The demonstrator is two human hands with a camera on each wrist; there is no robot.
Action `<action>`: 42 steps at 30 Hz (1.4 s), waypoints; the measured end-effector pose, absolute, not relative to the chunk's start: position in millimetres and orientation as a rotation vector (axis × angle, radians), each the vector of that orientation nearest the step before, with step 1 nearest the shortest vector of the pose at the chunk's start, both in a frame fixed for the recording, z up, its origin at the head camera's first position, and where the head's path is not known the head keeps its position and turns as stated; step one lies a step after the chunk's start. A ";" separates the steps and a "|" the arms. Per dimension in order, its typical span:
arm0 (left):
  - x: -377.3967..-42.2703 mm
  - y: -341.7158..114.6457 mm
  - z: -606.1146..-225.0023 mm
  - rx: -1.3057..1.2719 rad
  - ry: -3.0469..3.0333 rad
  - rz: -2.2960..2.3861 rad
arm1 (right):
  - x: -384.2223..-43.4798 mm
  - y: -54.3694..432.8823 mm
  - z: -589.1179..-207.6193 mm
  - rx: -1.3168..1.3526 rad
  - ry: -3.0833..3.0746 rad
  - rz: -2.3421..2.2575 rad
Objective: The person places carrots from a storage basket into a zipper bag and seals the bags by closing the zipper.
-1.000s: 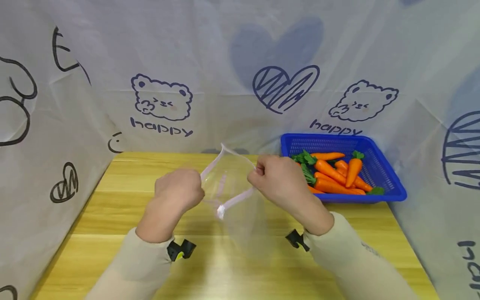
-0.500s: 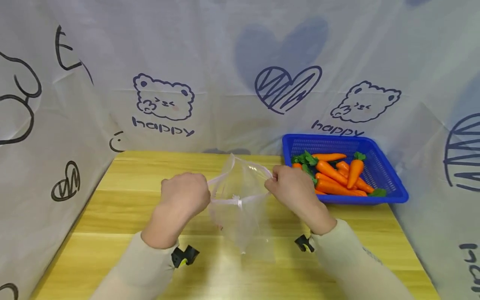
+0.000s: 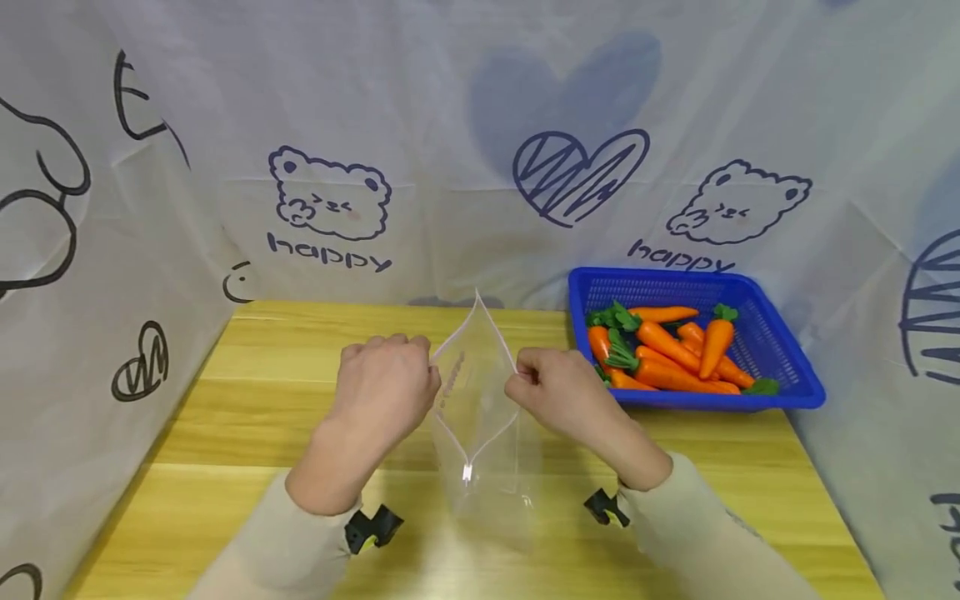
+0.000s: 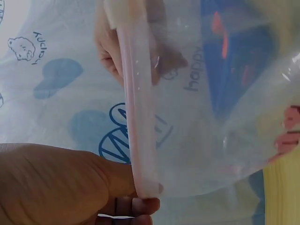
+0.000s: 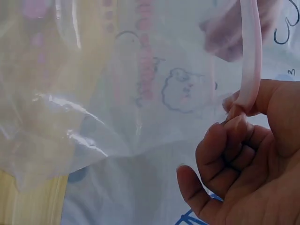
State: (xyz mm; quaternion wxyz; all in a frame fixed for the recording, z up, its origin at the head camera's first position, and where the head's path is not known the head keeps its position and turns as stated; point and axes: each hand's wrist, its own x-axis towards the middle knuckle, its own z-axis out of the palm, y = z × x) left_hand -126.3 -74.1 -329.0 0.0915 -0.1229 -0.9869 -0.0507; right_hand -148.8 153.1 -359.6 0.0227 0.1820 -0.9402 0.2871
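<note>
A clear zip bag point(image 3: 487, 450) with a pale pink zip edge hangs between my two hands over the table, its mouth spread into a diamond. A small white slider point(image 3: 467, 472) sits at the near corner of that mouth. My left hand point(image 3: 386, 387) pinches the left side of the rim between thumb and curled fingers. On the opposite side, my right hand point(image 3: 562, 387) pinches the rim the same way. Pink printing point(image 5: 145, 51) shows through the film in the right wrist view. Nothing shows inside the bag.
A blue plastic basket point(image 3: 795, 375) stands at the back right of the wooden table point(image 3: 247, 400), close beyond my right hand. Several orange carrots point(image 3: 667, 342) with green tops lie in it. White printed cloth point(image 3: 442, 225) walls the table at the back and sides.
The bag's mouth has been drawn from a skewed, flatter shape into a wider diamond, and its slider now lies lower, nearer to me. Both hands keep their hold and have shifted slightly.
</note>
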 end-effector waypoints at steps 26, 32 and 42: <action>-126.3 -72.2 -367.8 -0.661 -2.370 -0.223 | -147.0 162.2 -370.5 0.499 -2.925 1.015; -109.2 -72.4 -352.3 -0.615 -2.491 -0.170 | -150.4 164.4 -374.3 0.452 -2.964 1.000; -127.9 -74.6 -367.8 -0.524 -2.700 -0.315 | -154.7 168.5 -392.6 0.460 -2.911 0.719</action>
